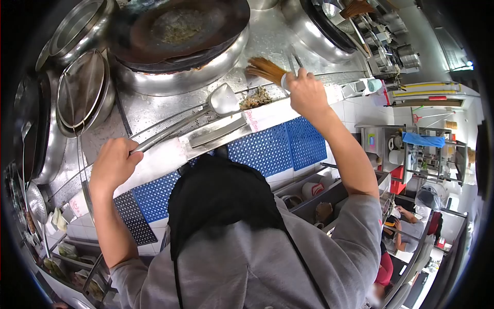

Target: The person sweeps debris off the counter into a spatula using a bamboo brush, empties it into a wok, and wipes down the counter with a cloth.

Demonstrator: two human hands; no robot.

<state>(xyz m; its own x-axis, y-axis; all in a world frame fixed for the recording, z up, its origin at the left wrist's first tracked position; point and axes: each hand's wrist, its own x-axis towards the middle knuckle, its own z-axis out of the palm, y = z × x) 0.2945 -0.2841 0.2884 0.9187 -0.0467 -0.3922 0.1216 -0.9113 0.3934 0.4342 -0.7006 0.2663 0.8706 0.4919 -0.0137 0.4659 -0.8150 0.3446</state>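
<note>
My left hand (110,162) is closed around the handle end of a metal wok spatula (223,99). The spatula's blade rests at the stove's front gutter, beside a small heap of food scraps (256,98). In my right hand (309,94) is a bamboo wok brush (265,70), gripped at its bound end, bristles pointing left above the steel stove top. The brush bristles are just above the scraps, apart from the spatula. Behind both tools sits a large dark wok (180,31) with some residue in its bottom.
A round strainer (81,92) lies over a bowl at the left. Another wok burner (321,31) stands at the back right. White cloths (272,112) line the stove's front edge, above blue perforated mats (260,149). Another person (409,229) is at the far right.
</note>
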